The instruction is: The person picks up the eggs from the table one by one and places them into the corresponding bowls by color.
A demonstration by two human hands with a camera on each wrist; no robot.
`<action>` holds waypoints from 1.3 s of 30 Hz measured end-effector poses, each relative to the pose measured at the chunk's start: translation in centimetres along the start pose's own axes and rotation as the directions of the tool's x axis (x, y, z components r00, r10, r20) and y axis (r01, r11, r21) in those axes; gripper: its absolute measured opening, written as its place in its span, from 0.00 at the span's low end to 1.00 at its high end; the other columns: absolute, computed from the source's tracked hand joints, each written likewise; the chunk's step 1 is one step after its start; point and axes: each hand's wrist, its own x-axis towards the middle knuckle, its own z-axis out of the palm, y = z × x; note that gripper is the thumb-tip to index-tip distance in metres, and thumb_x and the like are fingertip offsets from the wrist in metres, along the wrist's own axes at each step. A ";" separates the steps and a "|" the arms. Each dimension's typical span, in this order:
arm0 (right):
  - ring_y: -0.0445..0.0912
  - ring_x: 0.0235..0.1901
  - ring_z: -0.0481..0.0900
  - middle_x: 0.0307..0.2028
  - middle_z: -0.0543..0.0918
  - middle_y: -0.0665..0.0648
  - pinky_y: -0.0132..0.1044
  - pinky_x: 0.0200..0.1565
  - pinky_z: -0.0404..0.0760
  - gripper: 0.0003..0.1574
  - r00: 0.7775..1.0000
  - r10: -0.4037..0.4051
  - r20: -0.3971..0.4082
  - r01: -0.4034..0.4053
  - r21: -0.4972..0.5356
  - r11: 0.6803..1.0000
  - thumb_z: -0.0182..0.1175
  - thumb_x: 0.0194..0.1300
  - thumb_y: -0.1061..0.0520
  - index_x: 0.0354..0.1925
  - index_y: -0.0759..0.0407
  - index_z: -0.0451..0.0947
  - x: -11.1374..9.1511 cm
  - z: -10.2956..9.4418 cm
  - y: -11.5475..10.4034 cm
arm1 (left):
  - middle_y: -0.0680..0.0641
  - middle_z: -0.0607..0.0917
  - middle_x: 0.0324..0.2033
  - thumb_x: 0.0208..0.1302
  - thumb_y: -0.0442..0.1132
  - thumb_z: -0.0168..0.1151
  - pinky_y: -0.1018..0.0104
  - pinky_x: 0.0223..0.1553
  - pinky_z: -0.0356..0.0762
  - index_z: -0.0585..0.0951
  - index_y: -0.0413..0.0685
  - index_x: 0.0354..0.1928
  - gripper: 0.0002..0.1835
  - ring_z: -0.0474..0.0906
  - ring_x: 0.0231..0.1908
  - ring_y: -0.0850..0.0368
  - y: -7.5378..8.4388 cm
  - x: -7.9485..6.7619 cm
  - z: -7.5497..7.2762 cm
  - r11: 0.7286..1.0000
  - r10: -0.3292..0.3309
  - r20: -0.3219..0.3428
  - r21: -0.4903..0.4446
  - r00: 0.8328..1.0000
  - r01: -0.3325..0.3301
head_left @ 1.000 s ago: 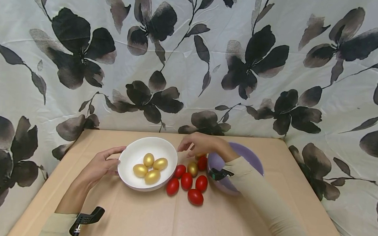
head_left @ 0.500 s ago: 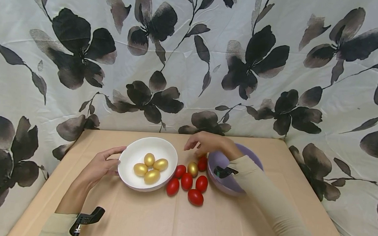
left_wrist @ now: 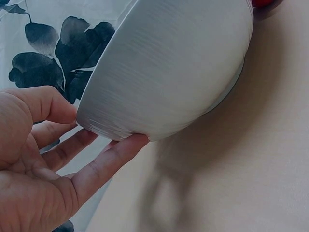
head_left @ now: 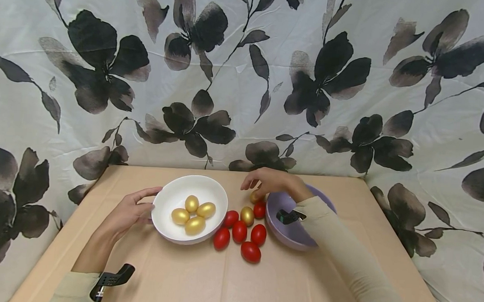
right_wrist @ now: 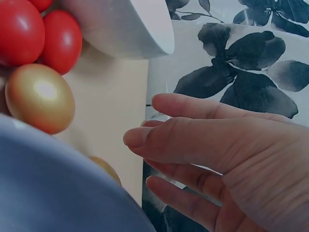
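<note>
My left hand (head_left: 125, 211) touches the left side of a white bowl (head_left: 166, 229), its fingers spread along the outer wall and rim. In the left wrist view, the fingertips rest on the white bowl from outside. Several golden eggs (head_left: 194, 225) lie in this bowl. Above the table, by the back edge of a purple bowl (head_left: 279, 217), hovers my right hand (head_left: 271, 181), fingers loosely bent and holding nothing. Just under it is a golden egg (head_left: 256, 197), partly hidden. Another golden egg (head_left: 247, 216) lies between the bowls among several red eggs (head_left: 239, 232).
The wooden-toned table (head_left: 169, 275) ends at a back edge against a hanging floral cloth (head_left: 246, 78). Both wrists carry black camera mounts (head_left: 114, 279). The right forearm (head_left: 335, 247) crosses over the purple bowl and hides part of it.
My right hand has drawn back to the right, away from the white bowl, toward the purple bowl. The left hand and the eggs have stayed in place.
</note>
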 end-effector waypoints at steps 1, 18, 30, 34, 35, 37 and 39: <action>0.58 0.61 0.77 0.52 0.84 0.47 0.41 0.56 0.83 0.26 1.000 0.005 -0.001 -0.005 0.000 1.000 0.70 0.61 0.65 0.55 0.47 0.83 0.0 0.0 0.1 | 0.34 0.61 0.74 0.70 0.29 0.54 0.46 0.44 0.87 0.64 0.41 0.76 0.32 0.80 0.55 0.40 0.0 0.0 0.0 1.000 0.001 0.000 0.002 1.000 -0.001; 0.58 0.60 0.76 0.55 0.84 0.57 0.44 0.58 0.82 0.25 0.999 0.049 0.008 -0.049 -0.039 0.998 0.69 0.61 0.67 0.55 0.49 0.83 0.4 -0.1 1.7 | 0.33 0.60 0.74 0.69 0.28 0.54 0.46 0.44 0.87 0.64 0.40 0.75 0.32 0.80 0.54 0.41 0.0 0.0 -0.2 1.000 0.004 0.009 -0.009 1.000 -0.003; 0.56 0.58 0.78 0.54 0.84 0.59 0.40 0.53 0.84 0.26 0.993 0.118 0.013 -0.117 -0.062 0.991 0.69 0.60 0.69 0.56 0.57 0.83 1.4 0.4 2.3 | 0.33 0.60 0.74 0.69 0.28 0.54 0.45 0.44 0.86 0.64 0.39 0.75 0.32 0.81 0.53 0.43 -0.1 -0.1 -0.3 1.000 0.007 0.016 -0.012 1.000 -0.006; 0.55 0.55 0.79 0.52 0.85 0.57 0.38 0.52 0.84 0.25 0.993 0.120 0.015 -0.119 -0.083 0.989 0.69 0.60 0.69 0.55 0.56 0.84 1.6 0.6 2.5 | 0.34 0.60 0.74 0.69 0.28 0.54 0.45 0.44 0.87 0.64 0.40 0.75 0.32 0.80 0.53 0.44 -0.1 -0.1 -0.3 1.000 0.003 0.015 -0.009 1.000 -0.003; 0.54 0.55 0.79 0.52 0.85 0.57 0.38 0.52 0.84 0.24 0.992 0.121 0.015 -0.119 -0.090 0.989 0.69 0.60 0.69 0.55 0.56 0.84 1.6 0.7 2.5 | 0.34 0.60 0.74 0.69 0.28 0.54 0.46 0.44 0.87 0.64 0.40 0.75 0.32 0.80 0.53 0.44 -0.1 -0.1 -0.3 1.000 0.002 0.015 -0.010 1.000 -0.002; 0.53 0.54 0.79 0.51 0.85 0.55 0.39 0.52 0.84 0.24 0.992 0.126 0.017 -0.123 -0.105 0.987 0.70 0.60 0.68 0.54 0.55 0.84 1.7 0.9 2.6 | 0.34 0.60 0.74 0.69 0.28 0.54 0.46 0.44 0.87 0.64 0.40 0.75 0.32 0.80 0.53 0.44 0.0 -0.2 -0.3 1.000 0.000 0.015 -0.011 1.000 0.001; 0.53 0.54 0.79 0.50 0.85 0.53 0.39 0.53 0.83 0.24 0.991 0.131 0.017 -0.129 -0.115 0.985 0.70 0.60 0.68 0.54 0.54 0.85 1.8 1.0 2.6 | 0.34 0.60 0.74 0.69 0.28 0.54 0.46 0.44 0.86 0.64 0.40 0.75 0.32 0.80 0.53 0.43 0.0 -0.2 -0.3 1.000 -0.001 0.016 -0.013 1.000 0.002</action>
